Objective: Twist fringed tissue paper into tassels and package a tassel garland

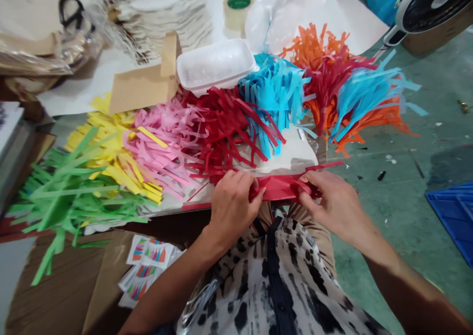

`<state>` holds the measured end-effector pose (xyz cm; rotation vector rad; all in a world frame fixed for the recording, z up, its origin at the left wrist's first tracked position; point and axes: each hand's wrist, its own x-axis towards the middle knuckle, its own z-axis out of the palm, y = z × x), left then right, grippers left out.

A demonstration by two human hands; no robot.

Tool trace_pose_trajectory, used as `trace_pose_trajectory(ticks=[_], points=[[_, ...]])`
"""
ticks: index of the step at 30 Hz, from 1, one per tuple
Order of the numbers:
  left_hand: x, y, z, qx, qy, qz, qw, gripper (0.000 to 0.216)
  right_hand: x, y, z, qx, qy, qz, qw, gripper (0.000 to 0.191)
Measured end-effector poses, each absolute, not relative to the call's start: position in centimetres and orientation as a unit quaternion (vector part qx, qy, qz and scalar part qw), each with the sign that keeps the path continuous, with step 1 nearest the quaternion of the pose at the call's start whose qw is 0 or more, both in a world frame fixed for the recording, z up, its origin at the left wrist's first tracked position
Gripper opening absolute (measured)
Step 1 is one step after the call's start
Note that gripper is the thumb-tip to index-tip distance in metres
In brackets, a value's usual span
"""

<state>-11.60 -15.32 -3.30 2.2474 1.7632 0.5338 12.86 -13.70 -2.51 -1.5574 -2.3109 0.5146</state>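
Note:
A piece of red tissue paper [278,187] stretches between my two hands at the table's near edge. My left hand [233,199] pinches its left end, thumb against curled fingers. At the other end, my right hand [327,197] grips the paper between thumb and fingers. Just beyond my hands lies a pile of dark red fringed tissue paper [225,128]. Blue fringe [273,91] sits to its right, pink fringe [170,133] to its left. Thin red strips lie beside both hands.
Yellow [111,148] and green fringes [74,187] spread at the left. A white plastic tray [216,65], brown card [142,88], tape roll [238,12] and scissors [71,12] lie farther back. A fan [439,2] stands back right; a blue crate [454,217] is on the floor.

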Motion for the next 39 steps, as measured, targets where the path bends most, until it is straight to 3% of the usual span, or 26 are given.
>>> trace_pose_trajectory(ticks=[7,27,30,34,39], points=[[-11.9,-14.9,-3.1,0.768,0.603,0.175,0.125,0.021,12.0,-13.9,-2.4,-0.570,-0.794,0.160,0.139,0.034],[-11.9,-14.2,-3.0,0.765,0.622,0.164,0.036,0.015,10.7,-13.6,-3.1,-0.583,-0.808,0.052,0.071,0.024],[-12.1,-14.4,-2.8,0.811,0.552,0.193,-0.022,0.026,10.6,-13.7,-3.0,-0.585,-0.807,0.047,0.061,0.025],[-12.6,-14.7,-3.0,0.895,0.407,0.181,0.000,0.027,10.5,-13.6,-2.8,-0.586,-0.808,0.039,0.051,0.025],[-12.3,-15.7,-3.2,0.893,0.410,0.181,0.029,0.025,11.7,-11.8,-2.7,-0.604,-0.795,0.039,0.048,0.027]])
